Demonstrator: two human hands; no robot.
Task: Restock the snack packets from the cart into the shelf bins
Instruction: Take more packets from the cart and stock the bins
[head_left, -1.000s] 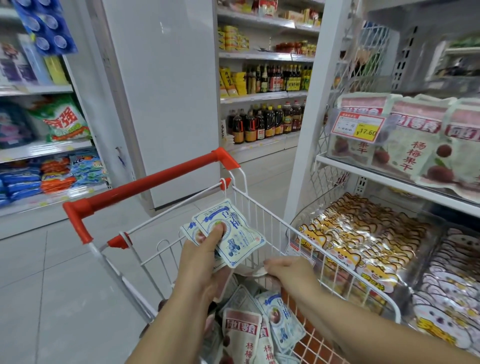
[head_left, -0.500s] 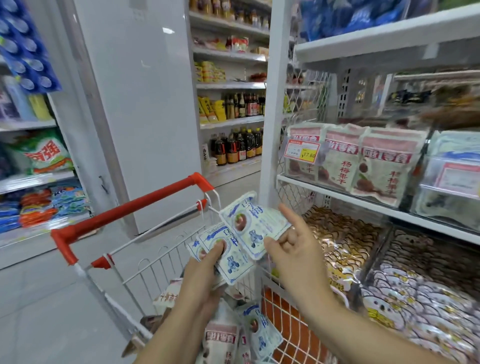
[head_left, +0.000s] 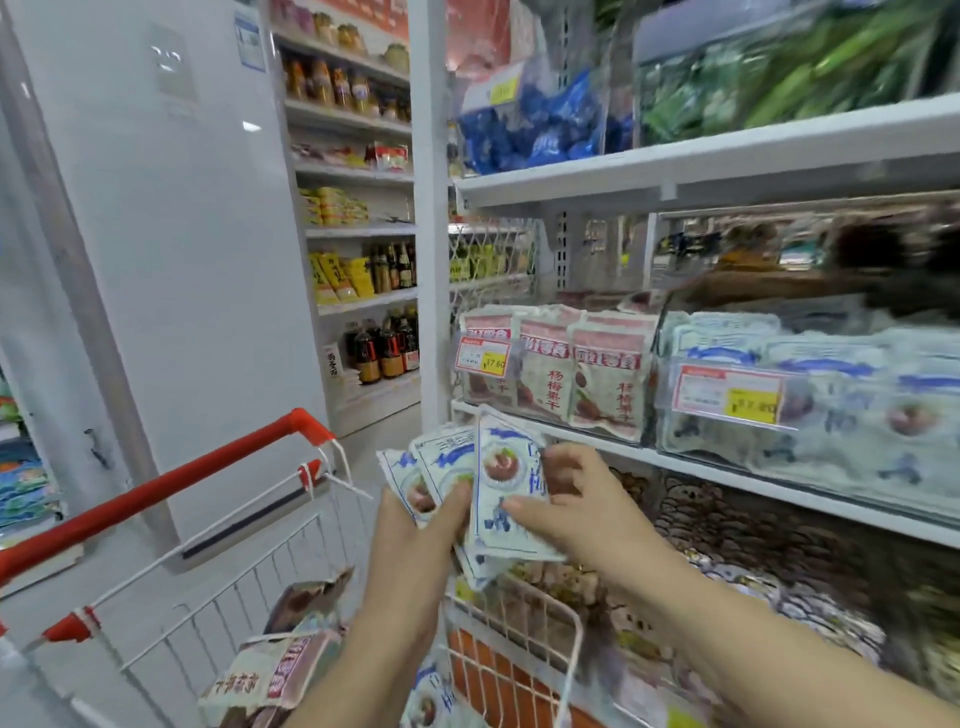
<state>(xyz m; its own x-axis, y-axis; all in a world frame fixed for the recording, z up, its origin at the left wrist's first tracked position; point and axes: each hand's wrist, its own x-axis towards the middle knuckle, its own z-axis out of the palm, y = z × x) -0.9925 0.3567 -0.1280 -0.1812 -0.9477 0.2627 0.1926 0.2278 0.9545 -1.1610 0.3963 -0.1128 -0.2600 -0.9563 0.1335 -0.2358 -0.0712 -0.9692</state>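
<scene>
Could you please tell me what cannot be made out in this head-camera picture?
- Number of packets: they overlap, and the left hand and right hand cover parts of them.
- Cart contents: mostly cut off by the bottom edge.
- Price tag on the right: print blurred.
- Top-shelf green goods: motion-blurred.

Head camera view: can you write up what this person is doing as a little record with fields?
Place: shop aisle beside a snack shelf
Left hand: holds a fan of blue-and-white packets
Right hand: pinches the front packet of that fan
Cart: below the hands, loose packets inside
Matching bin: right of the hands, similar blue-and-white packets
Neighbouring bin: red-labelled packets
</scene>
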